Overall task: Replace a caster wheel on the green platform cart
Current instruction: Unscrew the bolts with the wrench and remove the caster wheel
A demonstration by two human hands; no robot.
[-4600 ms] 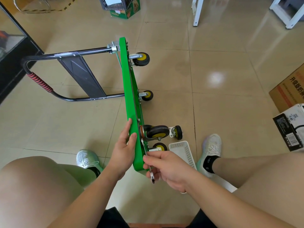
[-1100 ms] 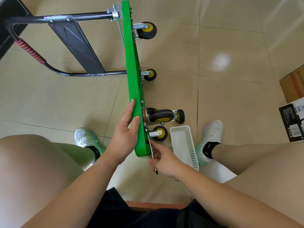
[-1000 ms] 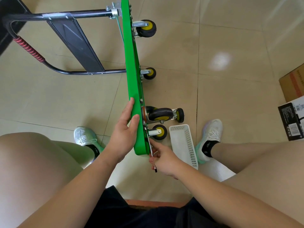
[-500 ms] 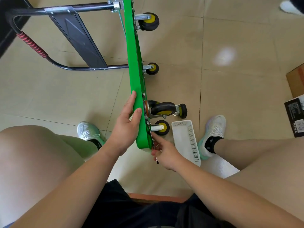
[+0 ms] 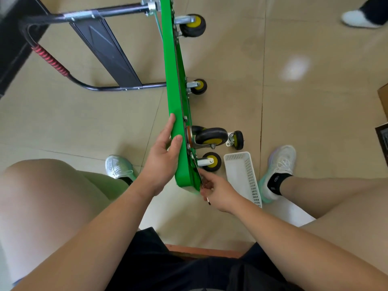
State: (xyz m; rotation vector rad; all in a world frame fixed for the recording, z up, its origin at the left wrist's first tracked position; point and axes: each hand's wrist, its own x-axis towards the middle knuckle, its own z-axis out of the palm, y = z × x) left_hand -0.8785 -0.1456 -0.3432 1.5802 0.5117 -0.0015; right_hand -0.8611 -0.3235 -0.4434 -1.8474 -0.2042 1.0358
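The green platform cart (image 5: 174, 85) stands on its side edge on the tiled floor, wheels pointing right. My left hand (image 5: 163, 156) grips its upper near edge, thumb on the wheel side. My right hand (image 5: 216, 189) holds a thin metal wrench (image 5: 202, 183) against the cart's underside, just below the near small caster (image 5: 211, 161). A larger black caster with a yellow hub (image 5: 211, 137) sits on the underside just above it. A loose small caster (image 5: 236, 140) lies on the floor beside it.
A white perforated basket (image 5: 245, 177) lies on the floor between the cart and my right foot (image 5: 279, 164). The cart's black handle with a red grip (image 5: 50, 59) stretches left. Two more casters (image 5: 193, 26) are farther along. Another person's shoe (image 5: 359, 18) is at top right.
The view has shifted a little closer and the cart sits slightly more to the right. My right hand has crept up along the wrench toward the near caster. My left hand keeps its grip.
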